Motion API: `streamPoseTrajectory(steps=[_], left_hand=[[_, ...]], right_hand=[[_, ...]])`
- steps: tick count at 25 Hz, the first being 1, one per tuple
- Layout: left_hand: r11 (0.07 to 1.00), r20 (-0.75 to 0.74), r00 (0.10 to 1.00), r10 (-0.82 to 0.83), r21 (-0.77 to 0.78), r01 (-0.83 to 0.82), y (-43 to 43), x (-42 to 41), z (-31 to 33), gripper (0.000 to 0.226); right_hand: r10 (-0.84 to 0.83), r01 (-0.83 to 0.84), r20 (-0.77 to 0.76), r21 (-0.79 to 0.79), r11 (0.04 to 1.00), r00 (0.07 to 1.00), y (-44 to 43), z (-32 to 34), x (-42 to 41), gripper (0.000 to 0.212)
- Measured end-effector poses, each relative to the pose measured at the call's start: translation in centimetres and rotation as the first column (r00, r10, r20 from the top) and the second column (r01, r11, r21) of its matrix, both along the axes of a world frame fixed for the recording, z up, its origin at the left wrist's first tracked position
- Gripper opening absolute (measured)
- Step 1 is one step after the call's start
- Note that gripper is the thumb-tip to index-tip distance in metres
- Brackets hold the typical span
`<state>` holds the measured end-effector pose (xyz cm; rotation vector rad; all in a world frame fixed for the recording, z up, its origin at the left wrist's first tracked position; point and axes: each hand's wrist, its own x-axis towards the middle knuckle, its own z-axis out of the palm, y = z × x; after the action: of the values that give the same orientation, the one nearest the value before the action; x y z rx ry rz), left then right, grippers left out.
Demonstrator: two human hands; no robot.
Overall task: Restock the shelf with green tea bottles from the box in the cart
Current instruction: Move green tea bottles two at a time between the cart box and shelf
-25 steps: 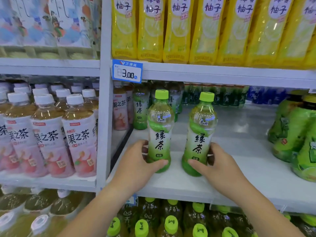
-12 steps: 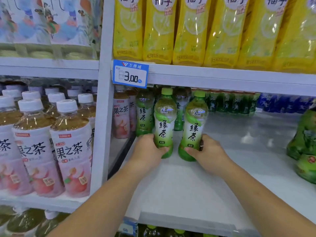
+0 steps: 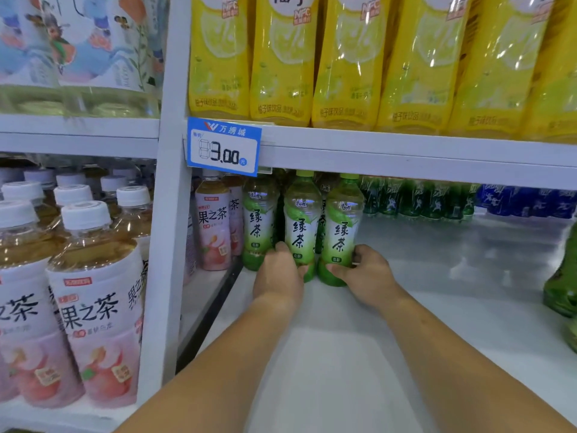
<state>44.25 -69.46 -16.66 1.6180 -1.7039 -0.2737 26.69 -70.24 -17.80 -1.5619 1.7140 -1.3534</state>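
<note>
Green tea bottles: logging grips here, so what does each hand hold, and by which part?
The left hand grips the left green tea bottle, the right hand the right green tea bottle, both low near the base.

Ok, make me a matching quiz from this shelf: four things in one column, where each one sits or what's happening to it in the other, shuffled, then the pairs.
Column one:
1. price tag
2. yellow bottles
3. white-capped bottles
4. front green tea bottles

Column two:
A. gripped near the base by the left hand and right hand
B. standing on the upper shelf
C. in the left bay, past the white upright
D. clipped to the upper shelf's front edge

Pairs: 1-D, 2-B, 3-C, 4-A.
</note>
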Motion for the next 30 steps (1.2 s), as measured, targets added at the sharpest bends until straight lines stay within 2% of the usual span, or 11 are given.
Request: streamPoseTrajectory(steps=[3, 10, 18, 24, 30], left_hand=[[0.999, 0.101, 0.995, 0.022, -0.03, -0.019, -1.0, -0.3, -0.3, 0.038], [0.992, 0.221, 0.97, 0.101, -0.1, -0.08, -1.8, 0.0, -0.9, 0.041], [0.991, 0.111, 0.991, 0.074, -0.118, -0.06, -2.1, 0.5, -1.2, 0.034], [0.994, 0.073, 0.994, 0.08, -0.086, -0.073, -2.5, 0.9, -1.3, 0.034], [0.998, 0.015, 0.999, 0.047, -0.051, -0.047, -2.1, 0.9, -1.1, 0.031]], right_hand=[[0.02, -0.019, 0.07, -0.017, 1.0, 0.997, -1.2, -0.4, 0.0, 0.039], [0.051, -0.045, 0.052, -0.101, 0.994, 0.997, -2.3, -1.7, 0.2, 0.027], [0.037, -0.041, -0.091, -0.05, 0.998, 0.995, -2.6, -2.0, 0.1, 0.028], [-0.023, 0.02, -0.057, -0.063, 0.998, 0.998, -2.6, -2.2, 0.4, 0.041], [-0.026, 0.027, -0.062, 0.017, 0.999, 0.998, -2.3, -1.8, 0.6, 0.054]])
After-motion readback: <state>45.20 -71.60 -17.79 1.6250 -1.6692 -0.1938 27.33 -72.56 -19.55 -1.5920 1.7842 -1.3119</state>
